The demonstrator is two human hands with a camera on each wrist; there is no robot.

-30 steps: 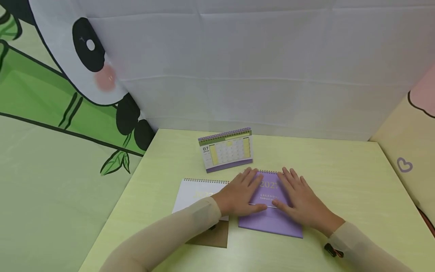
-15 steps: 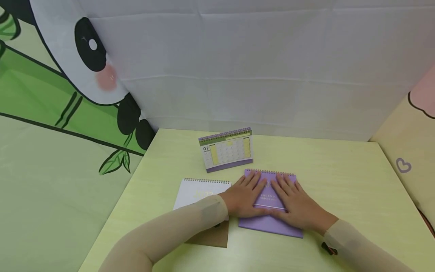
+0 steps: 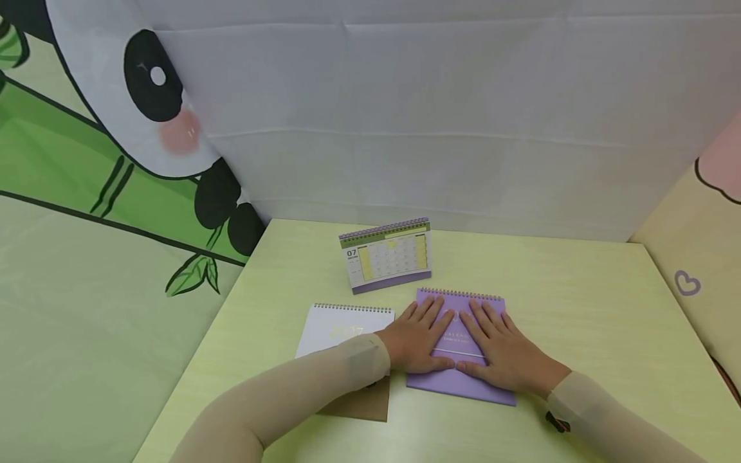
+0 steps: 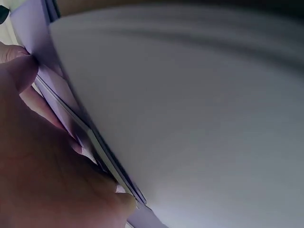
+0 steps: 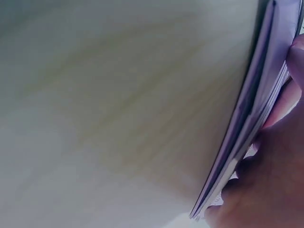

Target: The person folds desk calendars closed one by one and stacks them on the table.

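Purple calendar (image 3: pixel 461 379) flat on the yellow-green tabletop (image 3: pixel 579 302), near the front edge, spiral binding at the far side. Left hand (image 3: pixel 418 342) palm down on its left half, fingers straight and spread, thumb stretched toward the middle. Right hand (image 3: pixel 502 350) palm down on its right half, same pose, thumb tip just beside the left thumb tip. Grip of both hands: flat and pressing, nothing curled round the cover. Light sleeves over both forearms.

Left wrist view: purple calendar (image 4: pixel 61 95) seen edge-on, stacked pages visible, left hand (image 4: pixel 42 175) resting against it; mostly blur, finger pose not readable there. Right wrist view: purple calendar (image 5: pixel 251 109) edge-on again at the right, right hand (image 5: pixel 273 180) laid on it, tabletop (image 5: pixel 109 104) filling the remainder.

White calendar (image 3: pixel 338 328) flat just left of the purple one, spiral at the far side, left forearm crossing over its near part. Brown card (image 3: pixel 365 405) at its near side, partly under the sleeve. Standing calendar (image 3: pixel 386 254) upright behind both, well toward the back, showing "07" and a yellow-and-white grid. Backdrop (image 3: pixel 145 96) with panda and bamboo print at left, plain white cloth behind the tabletop.
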